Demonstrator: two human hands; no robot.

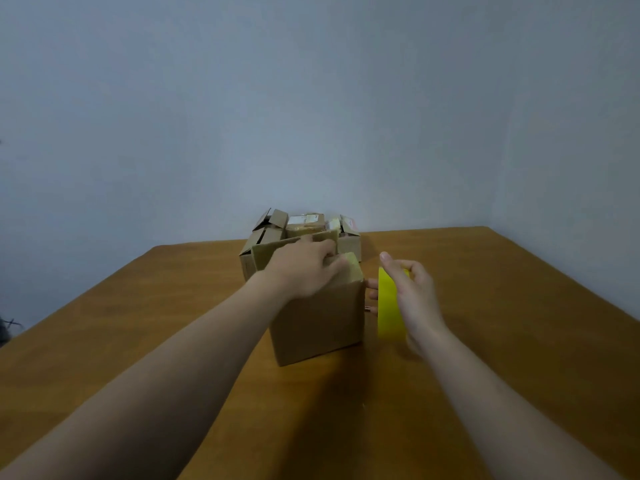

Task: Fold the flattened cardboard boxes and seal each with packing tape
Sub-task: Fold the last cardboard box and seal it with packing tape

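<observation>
A brown cardboard box (318,323) stands upright in the middle of the wooden table (485,341). My left hand (304,268) lies on top of it, with fingers curled over a folded top flap and pressing it down. Another flap stands up behind that hand. Just right of the box, my right hand (412,299) grips a yellow roll of packing tape (389,303), seen edge-on, its fingertips close to the box's right top corner.
Several other brown cardboard boxes (304,233), some with open flaps and labels, are piled at the table's far edge against the grey wall. A small thin object lies on the table between the box and the tape.
</observation>
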